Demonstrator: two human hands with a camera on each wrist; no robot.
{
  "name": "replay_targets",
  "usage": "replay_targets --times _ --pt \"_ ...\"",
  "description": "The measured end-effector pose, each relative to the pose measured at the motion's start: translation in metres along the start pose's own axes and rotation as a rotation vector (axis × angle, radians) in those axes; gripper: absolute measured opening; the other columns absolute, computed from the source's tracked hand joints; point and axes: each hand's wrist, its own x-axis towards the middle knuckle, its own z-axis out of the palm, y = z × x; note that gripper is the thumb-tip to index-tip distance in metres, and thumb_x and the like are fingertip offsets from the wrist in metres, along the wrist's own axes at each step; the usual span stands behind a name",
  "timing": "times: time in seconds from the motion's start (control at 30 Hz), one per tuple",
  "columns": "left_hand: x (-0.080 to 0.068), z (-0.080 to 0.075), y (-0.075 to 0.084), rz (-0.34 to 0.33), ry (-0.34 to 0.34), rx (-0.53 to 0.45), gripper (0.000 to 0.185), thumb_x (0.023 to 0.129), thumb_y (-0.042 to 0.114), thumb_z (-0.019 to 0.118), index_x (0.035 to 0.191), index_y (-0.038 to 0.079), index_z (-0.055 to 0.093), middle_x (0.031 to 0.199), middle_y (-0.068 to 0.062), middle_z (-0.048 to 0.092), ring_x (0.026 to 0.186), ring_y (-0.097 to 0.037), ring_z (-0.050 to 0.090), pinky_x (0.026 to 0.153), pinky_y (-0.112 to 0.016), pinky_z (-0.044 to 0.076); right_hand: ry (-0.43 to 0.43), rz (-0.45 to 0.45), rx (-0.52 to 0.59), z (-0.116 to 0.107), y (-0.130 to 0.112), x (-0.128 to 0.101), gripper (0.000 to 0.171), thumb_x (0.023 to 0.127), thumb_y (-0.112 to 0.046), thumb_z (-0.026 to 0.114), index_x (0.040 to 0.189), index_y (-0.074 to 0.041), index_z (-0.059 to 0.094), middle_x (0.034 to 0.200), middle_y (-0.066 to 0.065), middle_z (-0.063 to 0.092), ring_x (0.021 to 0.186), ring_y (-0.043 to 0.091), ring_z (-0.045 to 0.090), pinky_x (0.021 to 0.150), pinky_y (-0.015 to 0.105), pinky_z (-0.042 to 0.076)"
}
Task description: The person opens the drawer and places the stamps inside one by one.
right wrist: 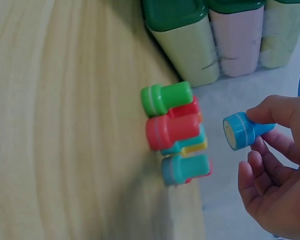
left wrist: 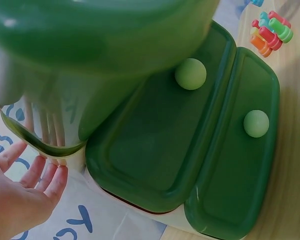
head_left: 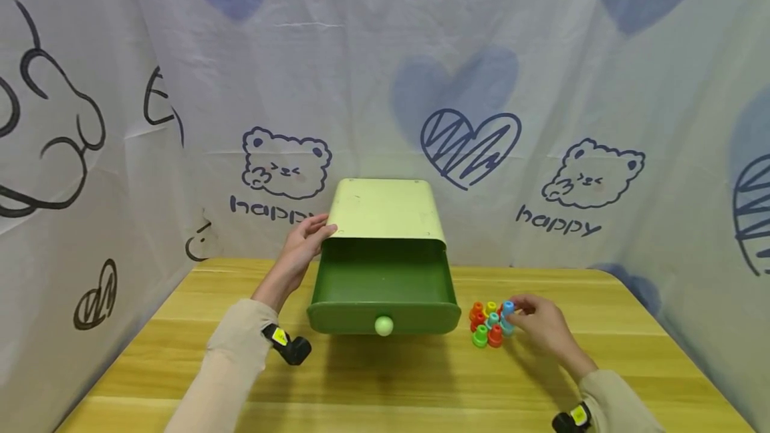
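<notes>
The right hand (head_left: 544,327) has its thumb and fingers closed in a pinch around a blue, flared plastic peg (right wrist: 240,131); the right wrist view shows the peg's broad, pale-faced base pointing away from the palm and standing apart from the other pieces. Just to the left of this hand, a tight cluster of similar plastic pegs stands on the light wood-grain tabletop (head_left: 511,393): a bright green peg (head_left: 480,336) and a red peg (head_left: 495,335) at its near edge, a small teal peg (head_left: 493,319) between, and an orange peg (head_left: 477,308) and a yellow peg (head_left: 490,308) at its far side. The left hand (head_left: 301,249) has its fingers extended and apart, with the thumb at the top edge and the fingers along the left side of a pale yellow-green, round-cornered cabinet (head_left: 385,209), which stands between the two hands. To the right of the left hand and nearer the viewer, the cabinet's dark green top drawer (head_left: 345,318) is pulled out, its round pale green knob (head_left: 383,326) facing forward. The left wrist view shows two lower dark green drawers (left wrist: 145,145), both pushed in. Beyond both hands hangs a white cloth backdrop (head_left: 361,85) printed with blue hearts, bear faces and the word "happy".
</notes>
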Motion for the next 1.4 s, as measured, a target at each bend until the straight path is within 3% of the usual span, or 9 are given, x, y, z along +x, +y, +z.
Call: replay_targets --times 0.27,0.53,0.77,0.97,1.2,1.4 --pt "0.002 0.003 0.000 0.009 -0.014 -0.025 0.059 0.096 0.026 0.060 0.145 0.003 0.037 0.145 -0.018 0.038 0.132 -0.032 0.036 0.109 -0.049 0.028 -0.026 -0.011 0.001 -0.004 -0.020 0.006 0.032 0.084 -0.011 0.070 0.110 0.007 0.063 0.099 0.011 0.064 0.090 0.027 0.059 0.075 0.038 0.050" --pt "0.003 0.005 0.002 0.021 -0.014 -0.016 0.059 0.096 0.026 0.059 0.145 0.003 0.037 0.145 -0.019 0.038 0.133 -0.032 0.036 0.109 -0.048 0.028 -0.054 -0.025 0.038 -0.006 -0.050 0.014 0.029 0.085 -0.015 0.069 0.106 0.002 0.062 0.095 0.008 0.064 0.085 0.022 0.057 0.069 0.032 0.049" --pt "0.002 -0.001 0.004 0.029 -0.022 0.004 0.061 0.096 0.026 0.058 0.147 0.003 0.034 0.147 -0.019 0.035 0.133 -0.033 0.035 0.109 -0.047 0.030 -0.035 -0.157 0.010 -0.004 -0.085 0.009 0.023 0.082 -0.008 0.067 0.101 0.003 0.062 0.089 0.007 0.061 0.082 0.022 0.053 0.065 0.031 0.048" --pt "0.000 -0.002 0.005 0.009 -0.012 -0.002 0.061 0.096 0.027 0.059 0.147 0.004 0.034 0.147 -0.018 0.035 0.134 -0.033 0.034 0.110 -0.048 0.027 -0.059 -0.184 0.011 -0.003 -0.106 0.003 0.020 0.080 -0.008 0.068 0.097 0.000 0.060 0.088 0.006 0.060 0.081 0.022 0.053 0.065 0.031 0.048" --pt "-0.002 -0.001 0.000 0.007 -0.010 -0.014 0.061 0.097 0.026 0.058 0.148 0.003 0.033 0.147 -0.019 0.035 0.135 -0.034 0.033 0.111 -0.050 0.025 -0.087 -0.264 -0.020 -0.010 -0.122 0.009 0.020 0.079 -0.009 0.069 0.095 -0.002 0.060 0.090 0.007 0.059 0.084 0.024 0.052 0.066 0.033 0.048" --pt "-0.001 -0.002 -0.001 0.015 -0.017 -0.014 0.060 0.097 0.026 0.057 0.147 0.002 0.034 0.147 -0.020 0.035 0.134 -0.034 0.033 0.110 -0.049 0.027 -0.104 -0.348 -0.111 -0.015 -0.138 0.017 0.017 0.076 -0.007 0.069 0.090 -0.004 0.060 0.085 0.004 0.059 0.081 0.023 0.052 0.067 0.033 0.047"
